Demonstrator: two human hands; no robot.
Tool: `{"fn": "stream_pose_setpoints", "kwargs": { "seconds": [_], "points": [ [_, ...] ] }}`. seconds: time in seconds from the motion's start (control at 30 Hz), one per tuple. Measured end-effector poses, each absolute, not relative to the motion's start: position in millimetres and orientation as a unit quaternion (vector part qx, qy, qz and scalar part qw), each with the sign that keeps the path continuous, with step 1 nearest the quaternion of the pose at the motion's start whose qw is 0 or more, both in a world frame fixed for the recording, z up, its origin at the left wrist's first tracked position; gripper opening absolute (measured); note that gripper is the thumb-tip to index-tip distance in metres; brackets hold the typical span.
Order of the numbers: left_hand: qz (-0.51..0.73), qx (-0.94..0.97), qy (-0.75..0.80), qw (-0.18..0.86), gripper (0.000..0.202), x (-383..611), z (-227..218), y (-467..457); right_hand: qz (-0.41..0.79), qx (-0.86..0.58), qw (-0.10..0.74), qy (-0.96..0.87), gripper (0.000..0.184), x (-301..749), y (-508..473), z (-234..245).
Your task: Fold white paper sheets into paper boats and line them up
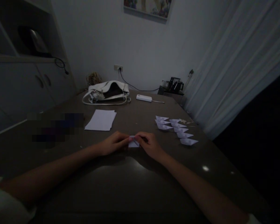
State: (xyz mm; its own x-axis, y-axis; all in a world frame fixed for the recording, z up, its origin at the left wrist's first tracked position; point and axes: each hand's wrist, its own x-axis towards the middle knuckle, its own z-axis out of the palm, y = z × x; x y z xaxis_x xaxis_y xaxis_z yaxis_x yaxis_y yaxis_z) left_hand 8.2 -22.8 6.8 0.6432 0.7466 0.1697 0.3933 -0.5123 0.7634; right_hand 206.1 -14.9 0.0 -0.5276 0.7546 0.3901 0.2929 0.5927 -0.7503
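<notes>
Between my hands, just above or on the dark table (pixel 130 180), is a small folded piece of white paper (pixel 133 144). My left hand (pixel 115 142) pinches its left side, thumb and fingers together. At its upper right, my right hand (pixel 150 144) grips it with the thumb laid over the paper. A diagonal crease or flap shows on its face; the fingers hide its upper edge. To the right of my hands, several folded white paper boats (pixel 184 135) stand in two slanting rows. A stack of white paper sheets (pixel 100 120) lies to the left, beyond my left hand.
A white handbag (pixel 109 91) lies at the far side of the table. Right of it is a white power bank (pixel 144 98) with a short cable. A black kettle (pixel 176 85) stands in the far right corner, near a white curtain (pixel 228 65).
</notes>
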Motion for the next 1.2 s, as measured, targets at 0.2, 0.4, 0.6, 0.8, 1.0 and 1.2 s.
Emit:
{"fn": "stream_pose_setpoints", "kwargs": {
  "seconds": [0.2,0.4,0.6,0.8,1.0,1.2],
  "points": [
    [0.252,0.85,0.354,0.298,0.036,7.9,7.7,-19.2,0.316,-0.341,0.385,-0.797,0.029,206.8,-9.2,-5.0],
    [0.203,0.892,0.352,0.2,0.032,6.8,8.5,-18.7,0.277,-0.318,0.373,-0.826,0.02,206.8,-13.9,-3.4],
    [0.224,0.898,0.36,0.116,0.027,7.6,8.3,-19.1,0.232,-0.332,0.391,-0.827,0.014,207.3,-14.3,1.7],
    [0.301,0.864,0.376,0.147,0.025,6.4,8.9,-18.7,0.245,-0.35,0.411,-0.805,0.011,206.7,-14.3,2.6],
    [0.313,0.866,0.36,0.151,0.02,7.2,10.2,-19.8,0.259,-0.335,0.418,-0.804,0.014,206.7,-15.9,1.8],
    [0.318,0.865,0.354,0.158,0.019,7.7,10.6,-20.0,0.245,-0.328,0.424,-0.808,0.013,206.8,-16.9,1.8]
  ]
}}
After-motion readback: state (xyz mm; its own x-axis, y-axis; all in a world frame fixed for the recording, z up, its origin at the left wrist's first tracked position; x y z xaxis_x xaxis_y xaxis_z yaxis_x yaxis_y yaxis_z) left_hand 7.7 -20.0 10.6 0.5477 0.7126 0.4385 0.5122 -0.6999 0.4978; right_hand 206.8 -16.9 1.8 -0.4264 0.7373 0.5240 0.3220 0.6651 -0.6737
